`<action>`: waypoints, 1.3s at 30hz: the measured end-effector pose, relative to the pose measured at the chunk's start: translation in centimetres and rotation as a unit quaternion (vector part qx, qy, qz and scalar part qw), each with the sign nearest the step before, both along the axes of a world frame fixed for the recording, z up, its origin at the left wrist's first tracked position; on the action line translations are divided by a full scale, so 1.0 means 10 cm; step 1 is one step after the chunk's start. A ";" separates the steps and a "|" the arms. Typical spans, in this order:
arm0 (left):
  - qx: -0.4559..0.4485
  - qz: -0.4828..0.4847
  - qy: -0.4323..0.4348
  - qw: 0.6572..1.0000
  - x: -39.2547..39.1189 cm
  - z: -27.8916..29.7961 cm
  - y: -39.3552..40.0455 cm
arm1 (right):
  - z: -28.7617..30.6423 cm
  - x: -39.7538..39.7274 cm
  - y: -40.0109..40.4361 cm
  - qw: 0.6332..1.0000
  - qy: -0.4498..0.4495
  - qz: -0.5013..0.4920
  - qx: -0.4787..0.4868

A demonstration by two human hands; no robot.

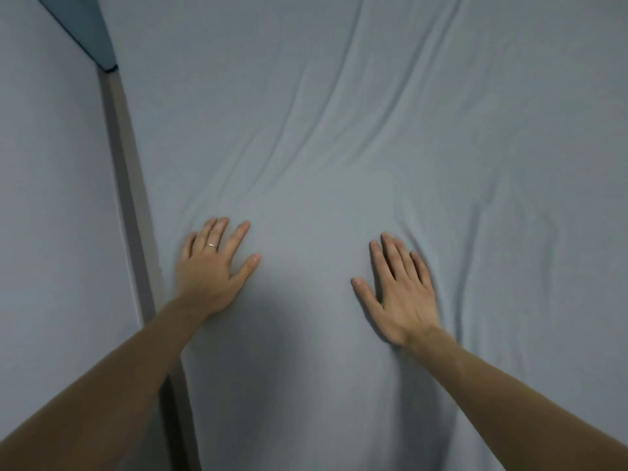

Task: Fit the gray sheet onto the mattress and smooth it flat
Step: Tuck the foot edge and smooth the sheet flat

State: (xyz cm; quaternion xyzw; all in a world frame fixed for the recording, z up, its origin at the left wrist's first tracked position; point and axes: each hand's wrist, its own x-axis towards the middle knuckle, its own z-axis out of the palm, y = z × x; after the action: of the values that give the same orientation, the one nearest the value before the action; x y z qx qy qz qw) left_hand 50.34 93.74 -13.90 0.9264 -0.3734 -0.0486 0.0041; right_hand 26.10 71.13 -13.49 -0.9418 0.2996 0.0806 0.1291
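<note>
Open sheet ahead; wall close left

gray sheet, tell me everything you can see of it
The gray sheet is plain, soft-looking cloth that fills most of the view, spread over the bed up to the edge by the wall on the left. It is not yet flat: long creases run diagonally from above the hands to the upper right, with smaller puckers at the right. The left hand and right hand press on it, palms down, fingers straight.

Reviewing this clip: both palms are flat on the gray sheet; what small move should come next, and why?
Probably slide both hands forward and outward. The left hand and right hand press flat on the gray sheet, and long wrinkles run away just beyond the fingertips.
</note>
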 end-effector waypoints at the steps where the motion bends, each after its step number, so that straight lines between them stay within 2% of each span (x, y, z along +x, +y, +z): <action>1: -0.030 -0.007 -0.021 0.999 0.11 0.05 -0.06 | 0.06 0.09 0.00 1.000 -0.009 -0.007 -0.004; 4: -0.100 0.007 -0.057 0.993 0.73 0.15 -0.42 | 0.16 0.65 -0.02 0.999 -0.048 0.008 -0.008; 7: -0.116 -0.002 0.000 0.993 1.55 0.17 -1.02 | 0.14 1.53 -0.10 0.997 -0.072 0.011 0.027; 11: -0.013 -0.084 0.012 0.996 2.49 0.02 -1.40 | 0.00 2.54 -0.34 0.997 -0.067 -0.046 0.016; 15: 0.080 -0.062 0.054 0.993 3.22 -0.12 -1.23 | -0.14 2.90 -0.62 0.996 -0.007 -0.090 0.029; 20: 0.035 -0.077 0.033 0.996 3.30 -0.20 -1.07 | -0.15 2.93 -0.61 0.995 0.014 -0.099 0.002; 28: 0.029 -0.078 0.032 0.996 3.34 -0.13 -1.11 | -0.02 3.05 -0.54 0.994 0.008 -0.108 -0.006; 32: -0.017 -0.072 0.042 0.996 3.40 0.08 -1.20 | 0.27 3.21 -0.35 0.997 0.015 -0.074 0.021; 39: -0.009 -0.053 0.089 0.995 3.53 0.94 -1.39 | 1.22 3.67 -0.14 0.994 -0.020 -0.081 0.075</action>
State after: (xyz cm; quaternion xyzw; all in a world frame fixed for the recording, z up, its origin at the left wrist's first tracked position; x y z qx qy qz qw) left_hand 85.61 79.83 -4.49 0.8973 -0.4205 -0.1273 0.0428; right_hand 62.76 69.71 -1.32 -0.9037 0.3653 0.0736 0.2109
